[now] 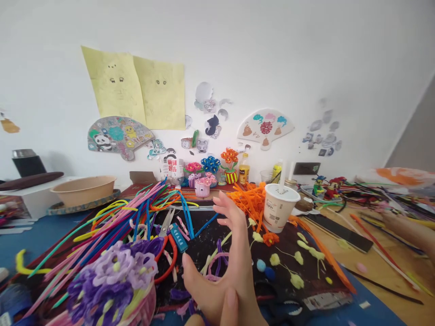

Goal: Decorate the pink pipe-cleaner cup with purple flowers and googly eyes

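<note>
My right hand (234, 258) is raised over the dark mat, thumb and fingers spread apart, with nothing between them. Of my left hand (231, 305), only fingertips show at the bottom edge; one stretched finger lies against the base of my right thumb. Beyond the right hand, purple and pink pipe cleaner pieces (215, 265) lie on the mat. Left of it are red-handled scissors (175, 258) and a small blue packet (178, 237). A pot of purple pipe cleaner flowers (117, 276) stands at lower left.
Many coloured pipe cleaners (112, 231) spread leftward. A lidded cup with straw (280, 208) stands beside orange pipe cleaners (249, 199). Yellow fluffy pieces (297, 258), black scissors (285, 305) and a phone (340, 232) lie right. Another person's blurred hand (409, 231) is at far right.
</note>
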Tool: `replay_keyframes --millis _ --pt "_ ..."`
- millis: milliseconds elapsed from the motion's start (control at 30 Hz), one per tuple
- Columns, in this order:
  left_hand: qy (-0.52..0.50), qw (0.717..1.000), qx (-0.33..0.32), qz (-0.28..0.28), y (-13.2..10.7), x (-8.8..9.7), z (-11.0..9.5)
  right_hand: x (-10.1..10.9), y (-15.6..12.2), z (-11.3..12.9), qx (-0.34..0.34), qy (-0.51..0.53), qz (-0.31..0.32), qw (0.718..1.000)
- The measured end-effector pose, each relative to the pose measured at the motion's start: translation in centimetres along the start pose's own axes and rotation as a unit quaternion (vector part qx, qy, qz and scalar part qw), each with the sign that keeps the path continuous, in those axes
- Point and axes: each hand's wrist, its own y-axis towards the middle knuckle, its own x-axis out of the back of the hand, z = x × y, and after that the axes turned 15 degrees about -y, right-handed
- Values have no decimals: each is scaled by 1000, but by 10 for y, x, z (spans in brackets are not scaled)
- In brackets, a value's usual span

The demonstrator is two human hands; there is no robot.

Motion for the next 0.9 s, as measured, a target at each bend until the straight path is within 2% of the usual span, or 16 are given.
replay_keyframes --millis 100,233,333,433,567,633,733,900 --pt "-11 1000 -23 9 12 -18 -16 -2 -1 -3 -8 -16 -3 1000" --pt "-25 993 -114 36 46 -53 -48 -5 3 -10 -18 -36 -10 999" --pt "-15 990 -137 42 64 -70 -61 -7 7 -15 -30 -61 -15 998" --pt "11 987 -155 35 60 -82 -59 -6 5 -16 -24 -95 -27 995" --pt "54 972 -228 3 33 -97 -52 0 -5 -6 -2 -108 -46 993" --pt "61 967 -245 -10 21 -100 -53 3 -8 1 -2 -105 -52 993" --pt "64 971 -232 -1 15 -98 -55 4 -9 8 -7 -95 -59 994" --pt "86 984 -151 36 22 -74 -45 5 -7 10 -11 -68 -57 996"
